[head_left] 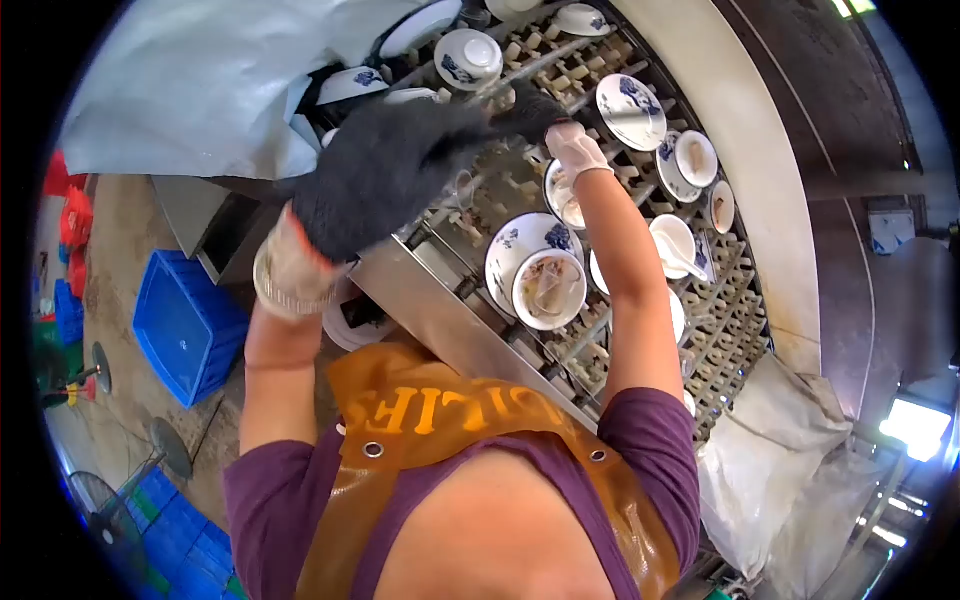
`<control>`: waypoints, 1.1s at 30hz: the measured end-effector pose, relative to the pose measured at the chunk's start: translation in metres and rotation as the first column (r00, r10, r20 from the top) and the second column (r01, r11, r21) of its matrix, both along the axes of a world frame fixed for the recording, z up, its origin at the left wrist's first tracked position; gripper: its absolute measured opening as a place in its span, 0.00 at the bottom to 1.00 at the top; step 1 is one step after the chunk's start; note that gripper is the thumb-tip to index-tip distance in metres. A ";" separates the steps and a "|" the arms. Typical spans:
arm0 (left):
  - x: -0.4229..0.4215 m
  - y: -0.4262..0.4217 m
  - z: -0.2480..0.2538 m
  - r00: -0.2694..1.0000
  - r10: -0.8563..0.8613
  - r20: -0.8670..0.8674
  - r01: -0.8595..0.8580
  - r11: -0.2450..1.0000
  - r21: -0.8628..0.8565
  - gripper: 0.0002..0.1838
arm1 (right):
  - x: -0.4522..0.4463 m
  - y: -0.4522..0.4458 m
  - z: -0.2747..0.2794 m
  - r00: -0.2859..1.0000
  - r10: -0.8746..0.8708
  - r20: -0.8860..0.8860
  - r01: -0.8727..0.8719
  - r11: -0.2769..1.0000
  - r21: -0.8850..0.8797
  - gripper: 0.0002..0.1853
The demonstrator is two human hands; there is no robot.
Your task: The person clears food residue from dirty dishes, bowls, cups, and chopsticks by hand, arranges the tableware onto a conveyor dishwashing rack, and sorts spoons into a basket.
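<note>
My left hand [385, 175], in a dark glove with a white cuff, reaches over the left edge of a peg conveyor [715, 365]. Motion blurs its fingers, and whether it holds anything cannot be made out. Beyond it, my right hand [530, 115], also dark-gloved, is over the belt close to the left fingertips. Its fingers are dark and indistinct. Under my right wrist lies a bowl with food scraps [565, 195]. Nearer my body, a bowl with leftovers and clear plastic [550, 290] rests on a blue-patterned plate [503, 255]. A clear glass [463, 190] shows beside my left hand.
Blue-patterned plates [632, 112], an upturned bowl [468, 60] and a bowl with a white spoon [675, 245] lie on the belt. A metal rail [450, 325] borders it near my apron. A blue bin [190, 325] stands left; plastic sheeting [200, 80] hangs upper left.
</note>
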State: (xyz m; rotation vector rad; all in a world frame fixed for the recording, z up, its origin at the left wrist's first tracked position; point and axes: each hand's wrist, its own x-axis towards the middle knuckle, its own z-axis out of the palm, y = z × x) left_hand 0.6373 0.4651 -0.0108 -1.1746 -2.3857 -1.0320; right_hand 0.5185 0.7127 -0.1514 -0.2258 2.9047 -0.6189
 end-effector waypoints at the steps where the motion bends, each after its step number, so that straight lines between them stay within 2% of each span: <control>1: 0.018 -0.010 -0.008 0.994 0.104 0.016 -0.103 0.993 -0.053 0.18 | -0.008 0.000 -0.001 0.985 0.175 0.004 -0.175 0.984 0.017 0.42; 2: 0.027 -0.022 -0.020 0.980 0.198 0.009 -0.195 0.971 -0.139 0.19 | 0.005 -0.009 0.006 0.985 0.029 -0.172 -0.040 0.997 -0.059 0.40; 3: 0.033 -0.033 -0.037 0.958 0.288 0.001 -0.281 0.934 -0.220 0.20 | 0.015 -0.019 0.031 0.964 -0.007 -0.267 -0.027 0.992 -0.121 0.35; 4: 0.029 -0.042 -0.064 0.928 0.372 -0.002 -0.358 0.892 -0.276 0.22 | 0.009 -0.014 0.022 0.839 0.001 -0.544 -0.113 0.979 -0.172 0.32; 5: 0.028 -0.048 -0.090 0.892 0.452 0.005 -0.424 0.841 -0.335 0.24 | 0.006 -0.007 0.009 0.651 -0.016 -0.759 -0.203 0.960 -0.194 0.30; 6: 0.026 -0.050 -0.102 0.852 0.516 0.092 -0.452 0.812 -0.368 0.25 | 0.005 -0.004 0.006 0.665 -0.030 -0.746 -0.165 0.969 -0.186 0.28; 7: 0.017 -0.059 -0.132 0.843 0.538 -0.003 -0.495 0.772 -0.399 0.24 | -0.002 0.003 -0.013 0.750 -0.043 -0.660 -0.058 0.990 -0.130 0.25; 9: 0.008 -0.058 -0.133 0.790 0.587 0.175 -0.463 0.760 -0.457 0.20 | 0.029 -0.012 0.005 0.808 -0.011 -0.589 -0.035 0.997 -0.066 0.21; 10: 0.003 -0.055 -0.133 0.791 0.587 0.170 -0.470 0.762 -0.444 0.20 | 0.035 -0.017 -0.005 0.762 0.083 -0.643 -0.142 0.989 -0.041 0.19; 11: 0.002 -0.054 -0.136 0.788 0.578 0.214 -0.472 0.789 -0.393 0.17 | 0.063 -0.040 0.016 0.852 0.114 -0.511 -0.212 0.968 -0.138 0.20; 12: 0.006 -0.053 -0.140 0.785 0.563 0.259 -0.467 0.813 -0.348 0.15 | 0.079 -0.057 0.013 0.934 0.210 -0.290 -0.262 0.952 -0.158 0.22; 13: 0.010 -0.053 -0.143 0.789 0.556 0.261 -0.460 0.816 -0.349 0.15 | 0.105 -0.068 0.022 0.943 0.296 -0.150 -0.320 0.931 -0.173 0.26; 14: 0.009 -0.053 -0.144 0.821 0.540 0.187 -0.476 0.827 -0.297 0.13 | 0.122 -0.078 0.018 0.921 0.344 -0.182 -0.346 0.938 0.018 0.28; 15: 0.008 -0.050 -0.138 0.846 0.522 0.108 -0.487 0.839 -0.242 0.12 | 0.134 -0.083 0.022 0.943 0.276 -0.188 -0.281 0.960 0.000 0.29; 16: 0.013 -0.048 -0.132 0.880 0.475 0.025 -0.466 0.871 -0.153 0.13 | 0.132 -0.079 0.019 0.937 0.299 -0.179 -0.301 0.953 0.017 0.29; 17: 0.022 -0.047 -0.127 0.884 0.466 0.016 -0.459 0.876 -0.149 0.13 | 0.129 -0.074 0.016 0.931 0.323 -0.169 -0.322 0.946 0.034 0.29; 18: 0.035 -0.041 -0.110 0.840 0.433 0.326 -0.442 0.896 -0.052 0.12 | 0.128 -0.067 0.020 0.933 0.312 -0.178 -0.311 0.950 0.033 0.29; 19: 0.047 -0.036 -0.094 0.726 0.331 0.602 -0.446 0.894 0.046 0.11 | 0.127 -0.055 0.026 0.925 0.307 -0.225 -0.320 0.947 -0.024 0.29; 20: 0.058 -0.032 -0.080 0.623 0.237 0.745 -0.489 0.862 0.136 0.10 | 0.122 -0.041 0.032 0.913 0.303 -0.274 -0.334 0.940 -0.074 0.29; 21: 0.066 -0.028 -0.069 0.506 0.112 0.855 -0.544 0.811 0.216 0.09 | 0.114 -0.026 0.035 0.876 0.240 -0.418 -0.320 0.938 -0.133 0.29; 22: 0.072 -0.027 -0.063 0.461 0.008 0.887 -0.528 0.806 0.267 0.08 | 0.096 -0.007 0.031 0.819 0.145 -0.555 -0.292 0.938 -0.187 0.30; 23: 0.070 -0.023 -0.058 0.461 -0.001 0.887 -0.524 0.806 0.274 0.08 | 0.074 0.009 0.024 0.744 0.039 -0.667 -0.272 0.930 -0.249 0.31; 24: 0.069 -0.018 -0.054 0.398 -0.084 0.913 -0.510 0.808 0.296 0.09 | 0.053 0.019 0.022 0.772 -0.120 -0.624 -0.261 0.835 -0.484 0.32; 25: 0.067 -0.012 -0.051 0.336 -0.163 0.928 -0.497 0.806 0.322 0.10 | 0.032 0.027 0.021 0.796 -0.263 -0.545 -0.244 0.684 -0.687 0.33; 26: 0.060 -0.003 -0.051 0.430 -0.154 0.890 -0.441 0.824 0.355 0.12 | 0.009 0.037 0.013 0.741 -0.271 -0.615 -0.256 0.732 -0.631 0.29; 27: 0.052 0.007 -0.051 0.434 -0.203 0.877 -0.447 0.797 0.406 0.13 | -0.001 0.050 -0.001 0.732 -0.271 -0.625 -0.263 0.734 -0.626 0.29; 28: 0.041 0.014 -0.051 0.373 -0.263 0.890 -0.481 0.765 0.428 0.12 | -0.008 0.064 -0.016 0.721 -0.196 -0.665 -0.122 0.908 -0.400 0.26; 29: 0.027 0.020 -0.051 0.316 -0.322 0.892 -0.516 0.731 0.446 0.11 | -0.016 0.075 -0.026 0.719 -0.116 -0.685 0.030 0.990 -0.136 0.24; 31: 0.000 0.029 -0.061 0.393 -0.335 0.856 -0.477 0.722 0.501 0.10 | -0.014 0.088 -0.032 0.830 -0.238 -0.504 0.177 0.970 -0.167 0.21; 33: -0.022 0.035 -0.060 0.185 -0.405 0.895 -0.578 0.692 0.433 0.09 | -0.012 0.100 -0.023 0.750 -0.271 -0.603 0.179 0.961 -0.209 0.17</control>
